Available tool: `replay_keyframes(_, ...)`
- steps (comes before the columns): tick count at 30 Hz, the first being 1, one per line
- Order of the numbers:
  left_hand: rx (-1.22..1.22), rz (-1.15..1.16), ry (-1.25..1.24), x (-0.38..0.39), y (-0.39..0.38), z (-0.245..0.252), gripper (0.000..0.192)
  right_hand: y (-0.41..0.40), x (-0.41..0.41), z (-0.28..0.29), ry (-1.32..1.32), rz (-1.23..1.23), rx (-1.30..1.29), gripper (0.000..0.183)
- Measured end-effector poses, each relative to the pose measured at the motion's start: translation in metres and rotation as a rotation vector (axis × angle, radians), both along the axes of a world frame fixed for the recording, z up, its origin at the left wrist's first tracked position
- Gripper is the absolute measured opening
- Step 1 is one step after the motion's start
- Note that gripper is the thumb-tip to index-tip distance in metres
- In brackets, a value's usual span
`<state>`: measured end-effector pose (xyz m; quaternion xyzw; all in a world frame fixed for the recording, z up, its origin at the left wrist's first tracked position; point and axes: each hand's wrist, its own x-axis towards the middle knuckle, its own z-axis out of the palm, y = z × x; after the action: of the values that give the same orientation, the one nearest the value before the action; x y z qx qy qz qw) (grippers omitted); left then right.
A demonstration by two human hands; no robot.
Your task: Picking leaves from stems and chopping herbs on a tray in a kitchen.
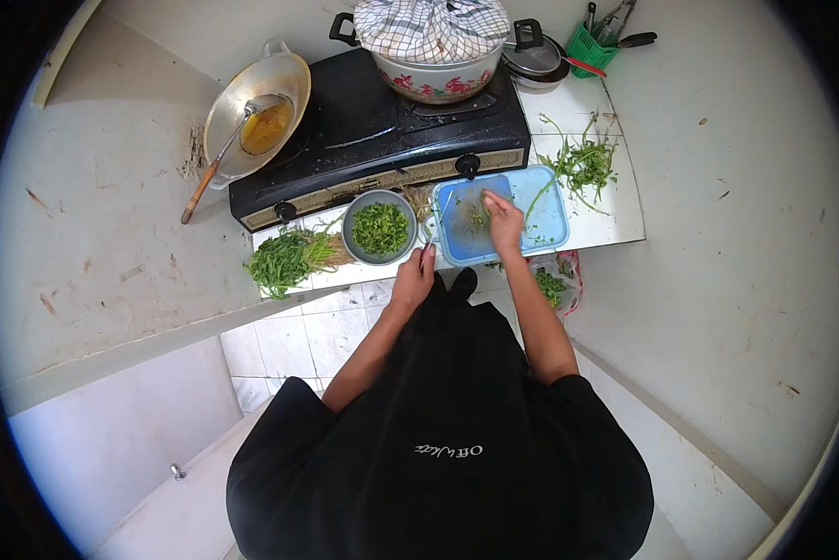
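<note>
My left hand point(417, 274) grips a knife point(448, 207) by its dark handle, the thin blade pointing away from me over the left edge of the blue tray. Fingers drawn together, my right hand point(505, 220) is over a blue cutting board point(454, 238). Small chopped green bits point(478, 219) lie under it; whether the fingertips hold any cannot be told. The board rests on the left part of a light-blue plastic tray point(554, 203). Left of the knife, a grey bowl point(347, 245) contains chopped greens point(379, 229).
Bunched leafy greens point(279, 260) with roots lie at left, loose stems point(587, 164) at right. Behind is a black gas stove point(349, 105) bearing a cloth-covered floral pot point(433, 73) and an oily wok point(227, 133) with a ladle point(209, 175). A plastic bag point(568, 280) of greens is below the counter.
</note>
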<state>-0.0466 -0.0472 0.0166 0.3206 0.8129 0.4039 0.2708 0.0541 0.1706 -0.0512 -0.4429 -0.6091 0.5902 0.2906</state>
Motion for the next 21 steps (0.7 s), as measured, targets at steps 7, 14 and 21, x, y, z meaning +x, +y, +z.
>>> replay_keyframes(7, 0.092, 0.011, -0.013, -0.002, -0.004, 0.02, 0.032, -0.012, -0.001, 0.045, 0.376, -0.008, -0.454, 0.03)
replay_keyframes(14, 0.238, 0.177, 0.021, -0.008, -0.027, 0.066, 0.029, -0.065, -0.087, 0.09, 0.102, 0.455, 0.115, 0.025)
replay_keyframes(21, 0.273, 0.355, -0.132, -0.024, -0.05, 0.055, 0.032, -0.097, -0.13, 0.071, -0.076, 0.77, 0.397, 0.028)
